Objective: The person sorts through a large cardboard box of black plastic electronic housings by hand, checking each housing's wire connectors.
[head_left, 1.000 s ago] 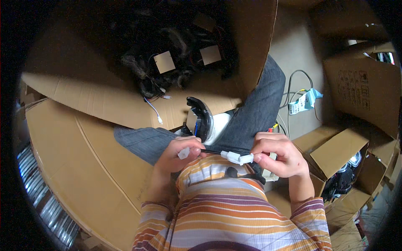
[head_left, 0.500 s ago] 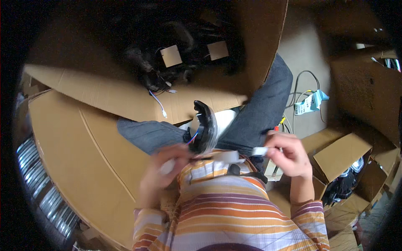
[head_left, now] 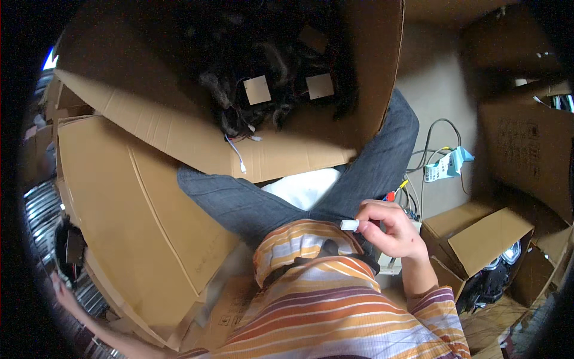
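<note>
My right hand [head_left: 391, 230] is in front of my waist, thumb and fingers pinched on a small white plastic connector [head_left: 350, 225]. My left arm stretches out to the far left, where my left hand [head_left: 61, 288] is small and dim near the picture's rim. Just beyond its fingers is a dark curved part [head_left: 70, 245], resembling the black lamp seen earlier, against a stack of shiny rounded pieces [head_left: 43, 206]. Whether the left fingers hold that part cannot be made out.
Ahead of me a large open carton [head_left: 287, 152] holds dark wired parts. A closed carton [head_left: 137, 215] lies at left. On the floor at right are cables [head_left: 427, 149] with a blue-white packet [head_left: 447, 164]. An open box [head_left: 490, 239] of lamps stands lower right.
My left hand has swung from my lap to the far left. The black lamp has left my lap. My right hand, still pinching the white connector, has shifted slightly left.
</note>
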{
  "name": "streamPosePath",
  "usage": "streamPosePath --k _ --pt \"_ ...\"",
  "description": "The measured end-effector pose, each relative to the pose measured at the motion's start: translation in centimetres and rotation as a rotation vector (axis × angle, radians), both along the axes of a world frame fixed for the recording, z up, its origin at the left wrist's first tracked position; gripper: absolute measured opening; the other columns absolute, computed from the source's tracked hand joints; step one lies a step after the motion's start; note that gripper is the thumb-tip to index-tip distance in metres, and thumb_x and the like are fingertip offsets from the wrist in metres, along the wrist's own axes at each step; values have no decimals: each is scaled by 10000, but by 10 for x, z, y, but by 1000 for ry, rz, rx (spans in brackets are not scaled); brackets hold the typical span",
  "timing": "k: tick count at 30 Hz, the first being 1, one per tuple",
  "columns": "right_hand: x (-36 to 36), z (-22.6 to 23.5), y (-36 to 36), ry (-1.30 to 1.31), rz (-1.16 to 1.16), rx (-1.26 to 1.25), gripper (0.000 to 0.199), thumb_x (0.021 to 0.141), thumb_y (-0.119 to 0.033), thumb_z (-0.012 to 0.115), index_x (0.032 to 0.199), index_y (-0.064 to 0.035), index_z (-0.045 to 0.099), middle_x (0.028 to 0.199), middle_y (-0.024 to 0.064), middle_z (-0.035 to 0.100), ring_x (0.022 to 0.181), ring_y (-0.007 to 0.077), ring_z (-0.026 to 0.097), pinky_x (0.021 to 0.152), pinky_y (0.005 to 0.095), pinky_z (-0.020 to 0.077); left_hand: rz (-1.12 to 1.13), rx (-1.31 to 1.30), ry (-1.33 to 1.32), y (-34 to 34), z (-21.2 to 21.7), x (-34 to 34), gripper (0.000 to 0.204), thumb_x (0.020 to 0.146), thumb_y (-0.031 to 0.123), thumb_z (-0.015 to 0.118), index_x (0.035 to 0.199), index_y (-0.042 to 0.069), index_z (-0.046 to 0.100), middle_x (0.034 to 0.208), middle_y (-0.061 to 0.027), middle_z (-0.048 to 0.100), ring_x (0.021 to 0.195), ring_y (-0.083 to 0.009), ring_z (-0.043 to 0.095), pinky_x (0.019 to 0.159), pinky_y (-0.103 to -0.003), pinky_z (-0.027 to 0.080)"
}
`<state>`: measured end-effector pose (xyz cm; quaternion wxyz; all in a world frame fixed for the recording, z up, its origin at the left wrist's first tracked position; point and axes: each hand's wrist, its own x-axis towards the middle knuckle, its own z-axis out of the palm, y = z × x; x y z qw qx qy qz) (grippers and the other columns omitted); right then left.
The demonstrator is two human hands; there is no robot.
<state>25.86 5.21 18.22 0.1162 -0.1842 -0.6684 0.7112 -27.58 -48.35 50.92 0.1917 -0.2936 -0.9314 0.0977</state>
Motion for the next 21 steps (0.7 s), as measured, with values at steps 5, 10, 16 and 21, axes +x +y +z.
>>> streamPosePath --k 5,10,16,21 --pt "2 3 -1 -25 -28 -26 82 720 -59 454 671 2 478 593 80 464 537 198 471 482 268 369 -166 -248 246 159 -105 62 399 799 263 486 1088 -7 435 1108 -165 433 1024 -274 403 875 -337 303" --pt "3 -7 -3 -114 -59 -35 94 727 -69 454 670 2 478 587 73 460 524 172 461 461 252 352 -406 842 -947 377 -263 245 231 797 187 494 937 10 544 893 -75 551 834 -142 513 711 -257 423" --pt "7 0 7 -93 -100 -72 95 734 -67 460 672 1 487 587 63 462 500 144 438 449 241 336 319 1152 -2211 511 -462 297 279 811 182 465 997 -25 477 515 26 384 376 -28 271 341 -171 199" --pt "11 -10 14 -174 -119 -103 93 735 -64 464 673 1 489 588 60 464 499 136 437 447 237 329 833 1468 -2028 565 -552 299 138 763 171 520 734 49 464 552 -35 444 355 -67 269 310 -186 189"
